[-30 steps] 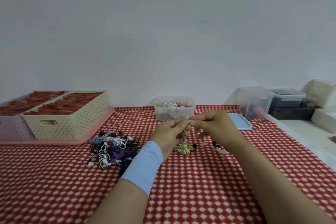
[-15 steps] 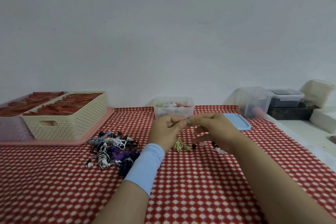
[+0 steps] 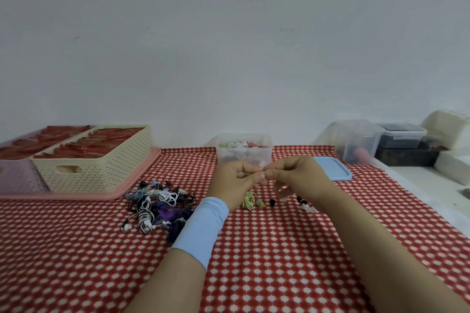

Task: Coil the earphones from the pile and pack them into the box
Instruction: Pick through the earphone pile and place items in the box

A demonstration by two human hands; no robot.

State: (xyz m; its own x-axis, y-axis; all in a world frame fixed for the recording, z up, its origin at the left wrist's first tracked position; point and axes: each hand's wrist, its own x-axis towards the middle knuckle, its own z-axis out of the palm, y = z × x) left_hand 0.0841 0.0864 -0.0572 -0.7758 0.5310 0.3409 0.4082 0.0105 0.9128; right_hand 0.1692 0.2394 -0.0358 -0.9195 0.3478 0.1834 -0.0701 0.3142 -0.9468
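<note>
Cream perforated basket (image 3: 101,168) of red packets on pink tray (image 3: 106,194), bench far left. Blue lid (image 3: 333,171) flat on red checked cloth (image 3: 267,249). Clear tub (image 3: 356,141), dark lidded container (image 3: 400,136), white boxes (image 3: 447,127) far right.

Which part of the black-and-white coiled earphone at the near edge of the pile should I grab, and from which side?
Take the black-and-white coiled earphone across the middle of its wrapped bundle, coming from above on the near side. It lies flat on the tablecloth at the pile's front edge, so that side is free, while other cords crowd it behind and to the right. Its loose white earbud end would probably just unwind.
</note>
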